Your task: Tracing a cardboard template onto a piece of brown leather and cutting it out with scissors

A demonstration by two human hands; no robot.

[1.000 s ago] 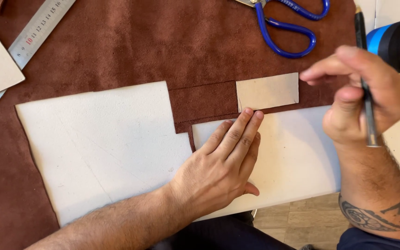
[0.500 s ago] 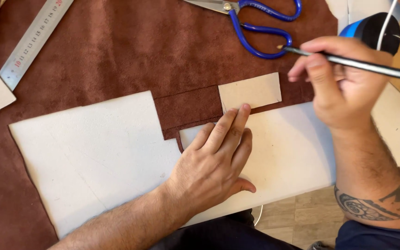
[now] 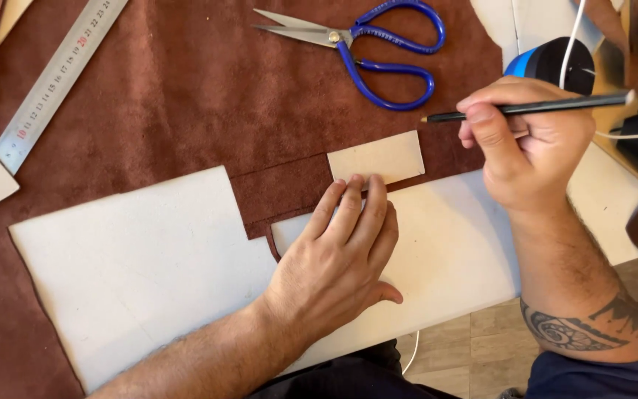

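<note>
A: What is the left hand (image 3: 334,258) doing?

B: It lies flat, fingers together and outstretched, grasping nothing. It presses a pale card template (image 3: 444,251) onto the brown suede (image 3: 186,103), with its fingertips (image 3: 356,188) at the lower edge of a small tan card rectangle (image 3: 376,157).

A: And the right hand (image 3: 533,144)?

B: It is clenched round a black pencil (image 3: 533,108), held almost level above the work. The pencil's point faces toward the left hand and hangs in the air just above the small rectangle's far corner, touching nothing.

A: Where do the pieces lie from those hands?

B: The big template runs under the left palm and on beneath the right wrist. A second, larger pale template (image 3: 134,273) lies beyond the left thumb's side, close to it but apart, a strip of suede showing between them.

A: How far along does the work look?

B: I'd judge it early. The templates are laid out on the suede, but I can make out no drawn outline round the small rectangle, and the suede there looks uncut. The blue-handled scissors (image 3: 378,52) lie untouched past the pencil's point, and a steel ruler (image 3: 53,89) rests well away, beyond the second template.
</note>
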